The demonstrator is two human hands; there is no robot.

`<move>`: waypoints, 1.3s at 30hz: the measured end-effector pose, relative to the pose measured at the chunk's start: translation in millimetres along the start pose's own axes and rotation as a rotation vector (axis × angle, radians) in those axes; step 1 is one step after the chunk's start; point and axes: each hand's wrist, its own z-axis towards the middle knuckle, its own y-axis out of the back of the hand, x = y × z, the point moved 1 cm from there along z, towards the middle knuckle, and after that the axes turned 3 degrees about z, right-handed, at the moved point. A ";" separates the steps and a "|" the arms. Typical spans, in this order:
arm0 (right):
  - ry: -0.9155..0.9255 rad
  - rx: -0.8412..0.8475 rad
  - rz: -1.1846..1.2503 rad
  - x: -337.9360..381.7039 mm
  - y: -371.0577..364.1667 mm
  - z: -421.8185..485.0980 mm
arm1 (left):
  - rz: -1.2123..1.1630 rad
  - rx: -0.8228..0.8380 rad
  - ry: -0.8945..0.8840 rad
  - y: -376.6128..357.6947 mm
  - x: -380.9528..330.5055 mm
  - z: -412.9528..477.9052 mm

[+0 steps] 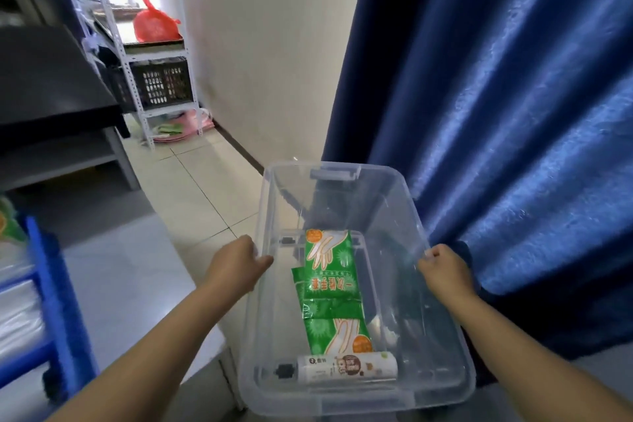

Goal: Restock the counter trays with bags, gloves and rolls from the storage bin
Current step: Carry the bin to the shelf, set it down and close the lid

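A clear plastic storage bin is held up in front of me over the floor. My left hand grips its left rim and my right hand grips its right rim. Inside lie green packs of disposable gloves, one overlapping another nearer to me. A white roll with a brown label lies across the bin's near end.
A blue counter tray with clear plastic bags stands on the grey counter at the left. A dark blue curtain hangs close on the right. Farther off, a white shelf rack holds a black crate and a red bag.
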 end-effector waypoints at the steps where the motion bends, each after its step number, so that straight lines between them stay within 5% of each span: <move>1: 0.007 0.023 0.007 6.7 -9.1 23.1 | 0.001 -0.011 0.024 -0.1 -2.4 16.3; 9: 0.161 0.270 -0.002 93.2 -80.1 187.0 | -0.096 -0.146 0.318 14.0 -12.3 122.2; 19: 0.351 0.548 0.001 227.5 -192.9 285.8 | -0.122 -0.318 0.598 48.1 38.7 205.8; 39: 0.497 0.573 -0.128 494.8 -381.8 474.0 | -0.266 -0.436 0.720 162.0 141.1 498.7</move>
